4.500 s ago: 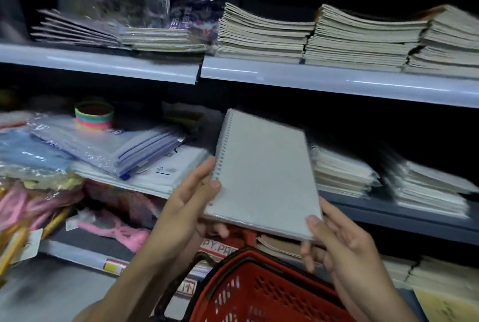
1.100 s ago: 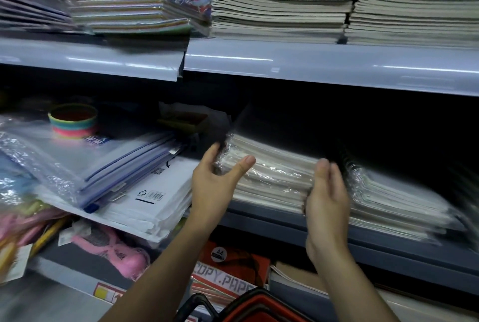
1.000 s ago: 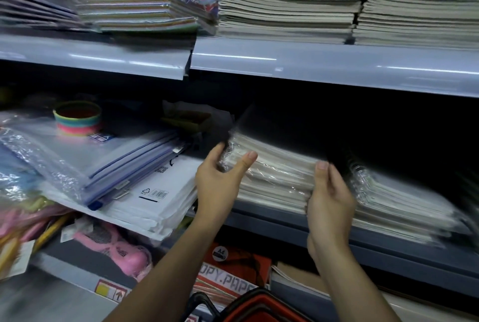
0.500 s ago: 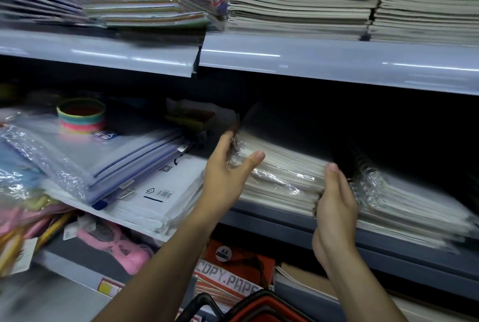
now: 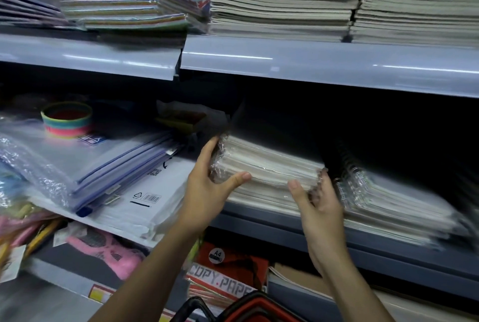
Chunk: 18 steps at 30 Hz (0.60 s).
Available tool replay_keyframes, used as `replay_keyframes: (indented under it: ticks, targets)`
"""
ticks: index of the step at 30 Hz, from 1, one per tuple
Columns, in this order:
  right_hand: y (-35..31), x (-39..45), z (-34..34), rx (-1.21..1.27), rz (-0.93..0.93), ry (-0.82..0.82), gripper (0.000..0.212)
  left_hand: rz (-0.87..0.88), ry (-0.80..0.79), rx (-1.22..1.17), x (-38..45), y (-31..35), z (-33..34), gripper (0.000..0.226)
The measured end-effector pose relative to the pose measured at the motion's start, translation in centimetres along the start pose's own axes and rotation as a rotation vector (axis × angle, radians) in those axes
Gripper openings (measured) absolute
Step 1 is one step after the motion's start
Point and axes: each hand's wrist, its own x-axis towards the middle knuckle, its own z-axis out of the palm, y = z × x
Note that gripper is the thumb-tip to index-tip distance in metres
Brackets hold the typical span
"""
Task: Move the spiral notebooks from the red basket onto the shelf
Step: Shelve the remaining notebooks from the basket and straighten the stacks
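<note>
One stack of spiral notebooks (image 5: 269, 169), shrink-wrapped, sits on the middle shelf (image 5: 285, 220) between a pile of plastic zip folders (image 5: 108, 163) to its left and a second stack of wire-bound notebooks (image 5: 388, 200) to its right.

Handling, by judgement: each notebook is light and fairly stiff across the cover, but the clear film is slick, so copies slide on one another and the stack skews easily. The wire coils can snag the neighbouring stack's coils. Best hold: both short sides of the stack, low enough to catch several copies at once, away from the coils.

Grip: the left hand (image 5: 207, 189) clasps the stack's left end, fingers curled behind the corner and thumb laid across the front edges. The right hand (image 5: 318, 202) cups the right end, thumb on the front edges and fingers curled round the side, touching the film.

Red basket (image 5: 254, 308): only its rim and black handle show at the bottom edge; its contents are hidden.

Change: several seconds ago a single notebook was held in the air above the basket; it now appears to be on the stack. Since half a second ago the right hand has turned from a flat press against the side to a cupping hold with the thumb in front; the left hand holds much the same place.
</note>
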Motion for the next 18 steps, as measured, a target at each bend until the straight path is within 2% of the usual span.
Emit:
replay_keyframes:
  ticks: [4,11,13,16,18]
  targets:
    - [0.0,0.1,0.5,0.032,-0.03,0.102,0.074,-0.024,0.034,-0.01,0.2,-0.3,0.6,0.07]
    - [0.9,-0.1,2.0,-0.043,-0.069,0.21,0.07,-0.08,0.07,-0.096,-0.1,-0.6,1.3,0.055]
    - [0.8,-0.1,2.0,-0.043,-0.059,0.192,0.069,-0.075,0.052,-0.096,-0.3,-1.1,1.2,0.064]
    - [0.8,-0.1,1.7,-0.055,-0.051,0.151,0.066,-0.119,0.029,-0.018,-0.5,-2.0,1.0,0.101]
    - [1.1,0.0,1.4,-0.079,-0.05,0.117,0.064,-0.139,0.024,0.009,-0.6,-2.2,1.1,0.116]
